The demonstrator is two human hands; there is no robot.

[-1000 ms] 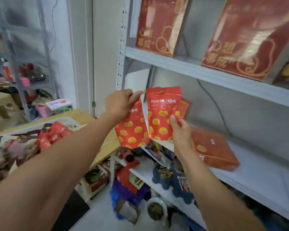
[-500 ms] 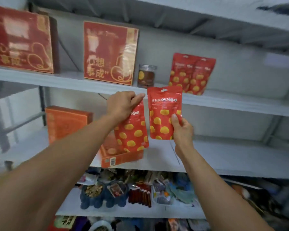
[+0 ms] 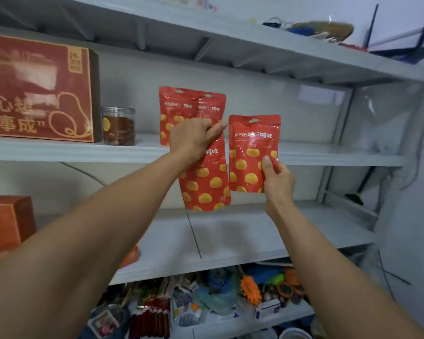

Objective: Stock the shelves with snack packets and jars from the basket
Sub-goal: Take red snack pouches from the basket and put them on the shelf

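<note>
My left hand (image 3: 194,138) pinches the top of a red snack packet with yellow dots (image 3: 206,184), which hangs in front of the upper shelf's edge (image 3: 83,150). My right hand (image 3: 277,177) grips a second red packet (image 3: 253,148) by its lower right corner and holds it upright beside the first. Two more red packets (image 3: 181,106) stand on that upper shelf against the back wall, partly hidden by my left hand. A clear jar with dark contents (image 3: 118,126) stands to their left. The basket is out of view.
A large red gift box (image 3: 39,89) stands left of the jar. An orange box (image 3: 5,223) sits at the left of the middle shelf (image 3: 242,236). The lowest shelf (image 3: 206,302) is crowded with mixed goods. A shelf post (image 3: 338,143) rises at right.
The view has swung right and up from the basket to the shelves. Both hands have lifted their packets to the level of the upper shelf, near the two standing packets.
</note>
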